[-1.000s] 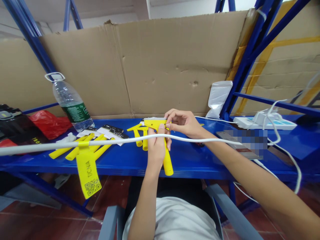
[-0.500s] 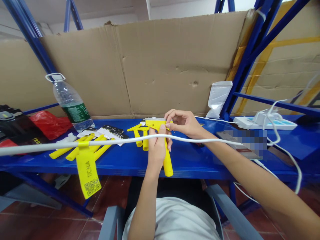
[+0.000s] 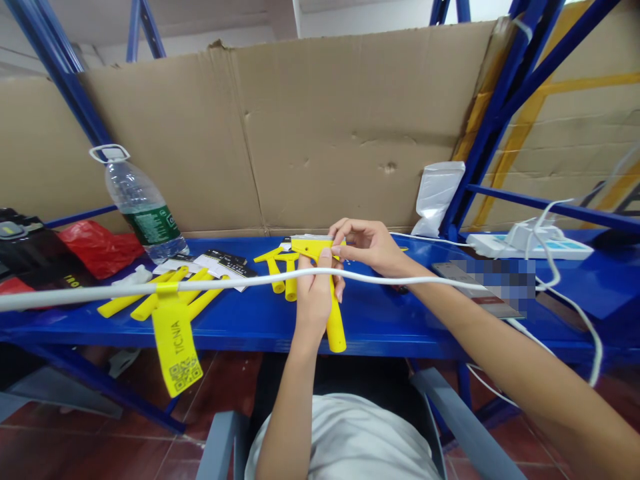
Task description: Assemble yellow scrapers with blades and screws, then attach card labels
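A yellow T-shaped scraper (image 3: 337, 327) is held over the front of the blue table, its round handle pointing down toward me. My left hand (image 3: 314, 303) is closed round its neck, thumb on the yellow head. At the head's right end, my right hand (image 3: 367, 245) pinches with thumb and fingertips. A pale strip shows along the head's top edge; what exactly lies under the right fingertips is hidden. Just left of my hands lie two more yellow scrapers (image 3: 291, 283). Several yellow handles (image 3: 206, 305) rest farther left, beside black-and-white cards (image 3: 227, 267).
A white cable (image 3: 260, 281) with a yellow tag (image 3: 177, 347) crosses in front of the view. At the left stand a water bottle (image 3: 150, 213), a red bag (image 3: 100, 247) and a black bag (image 3: 35, 267). A power strip (image 3: 570, 249) and a phone-like device (image 3: 465, 280) lie right.
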Demonstrator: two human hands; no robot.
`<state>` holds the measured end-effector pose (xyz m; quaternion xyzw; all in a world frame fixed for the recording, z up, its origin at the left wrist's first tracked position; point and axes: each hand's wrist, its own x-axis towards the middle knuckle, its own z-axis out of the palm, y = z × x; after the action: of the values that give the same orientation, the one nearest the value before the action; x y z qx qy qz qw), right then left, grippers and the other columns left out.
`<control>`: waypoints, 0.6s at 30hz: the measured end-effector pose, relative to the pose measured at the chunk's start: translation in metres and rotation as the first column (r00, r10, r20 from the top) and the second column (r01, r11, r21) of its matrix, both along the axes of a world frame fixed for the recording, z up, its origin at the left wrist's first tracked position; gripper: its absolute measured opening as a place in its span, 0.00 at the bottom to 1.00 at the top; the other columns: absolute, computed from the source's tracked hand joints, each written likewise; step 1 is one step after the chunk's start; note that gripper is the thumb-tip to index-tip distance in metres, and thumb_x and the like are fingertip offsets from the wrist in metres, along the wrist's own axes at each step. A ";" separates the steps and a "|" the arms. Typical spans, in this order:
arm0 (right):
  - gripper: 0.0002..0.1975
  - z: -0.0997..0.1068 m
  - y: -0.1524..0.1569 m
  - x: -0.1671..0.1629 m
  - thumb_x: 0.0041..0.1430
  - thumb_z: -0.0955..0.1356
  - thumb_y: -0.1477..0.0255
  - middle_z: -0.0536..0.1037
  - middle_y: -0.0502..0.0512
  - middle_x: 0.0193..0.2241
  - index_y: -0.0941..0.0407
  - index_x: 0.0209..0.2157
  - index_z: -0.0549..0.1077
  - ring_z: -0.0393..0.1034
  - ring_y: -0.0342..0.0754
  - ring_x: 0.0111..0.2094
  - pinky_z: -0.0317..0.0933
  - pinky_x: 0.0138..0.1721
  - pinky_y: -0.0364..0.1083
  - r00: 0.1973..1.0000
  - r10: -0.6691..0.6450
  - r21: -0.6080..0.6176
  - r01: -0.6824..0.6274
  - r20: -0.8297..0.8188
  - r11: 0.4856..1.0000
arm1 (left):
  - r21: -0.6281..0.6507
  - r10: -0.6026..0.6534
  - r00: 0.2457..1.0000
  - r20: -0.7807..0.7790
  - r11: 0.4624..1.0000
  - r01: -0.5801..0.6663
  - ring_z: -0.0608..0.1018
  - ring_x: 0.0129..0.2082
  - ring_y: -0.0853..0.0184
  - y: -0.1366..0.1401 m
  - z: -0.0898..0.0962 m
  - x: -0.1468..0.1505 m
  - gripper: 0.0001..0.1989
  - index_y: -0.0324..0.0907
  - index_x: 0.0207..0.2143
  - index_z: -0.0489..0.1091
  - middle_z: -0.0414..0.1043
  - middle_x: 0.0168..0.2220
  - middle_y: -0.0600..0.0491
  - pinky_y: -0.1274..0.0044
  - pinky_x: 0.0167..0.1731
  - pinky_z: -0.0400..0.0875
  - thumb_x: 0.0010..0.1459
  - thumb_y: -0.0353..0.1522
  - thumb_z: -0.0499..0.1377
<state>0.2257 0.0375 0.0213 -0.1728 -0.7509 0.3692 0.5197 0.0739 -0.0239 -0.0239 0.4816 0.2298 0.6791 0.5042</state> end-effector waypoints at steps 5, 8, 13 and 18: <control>0.15 0.000 0.000 -0.001 0.57 0.85 0.62 0.81 0.55 0.40 0.54 0.33 0.83 0.75 0.48 0.42 0.72 0.44 0.49 1.000 0.008 0.012 -0.008 -0.004 1.000 | 0.001 -0.006 1.000 0.005 1.000 0.006 0.67 0.15 0.75 0.000 0.000 -0.001 0.24 0.46 0.41 0.65 0.70 0.25 0.62 0.80 0.16 0.62 0.67 0.52 0.71; 0.15 0.000 0.000 -0.001 0.57 0.85 0.61 0.81 0.55 0.40 0.55 0.34 0.84 0.75 0.48 0.42 0.71 0.46 0.50 1.000 0.000 0.037 0.000 0.005 0.999 | 0.003 -0.008 1.000 0.006 1.000 0.008 0.67 0.15 0.76 0.000 0.000 -0.001 0.24 0.46 0.41 0.65 0.71 0.25 0.62 0.80 0.16 0.62 0.67 0.52 0.71; 0.15 0.000 0.000 -0.001 0.58 0.85 0.60 0.82 0.56 0.42 0.54 0.33 0.84 0.75 0.48 0.42 0.70 0.47 0.50 0.999 -0.033 0.051 0.033 0.010 0.998 | 0.004 -0.006 1.000 0.006 1.000 0.006 0.67 0.15 0.75 -0.001 0.001 0.000 0.24 0.46 0.41 0.65 0.70 0.25 0.62 0.80 0.16 0.61 0.68 0.52 0.71; 0.16 0.000 0.001 -0.001 0.56 0.85 0.60 0.81 0.55 0.41 0.55 0.32 0.82 0.75 0.47 0.41 0.69 0.46 0.49 1.000 -0.019 0.012 0.019 0.005 1.000 | 0.017 -0.004 1.000 0.005 1.000 0.004 0.67 0.15 0.75 -0.002 0.002 0.000 0.24 0.46 0.41 0.66 0.70 0.26 0.62 0.80 0.16 0.62 0.67 0.52 0.71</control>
<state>0.2244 0.0383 0.0211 -0.1777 -0.7527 0.3592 0.5224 0.0737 -0.0256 -0.0222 0.4844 0.2219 0.6813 0.5020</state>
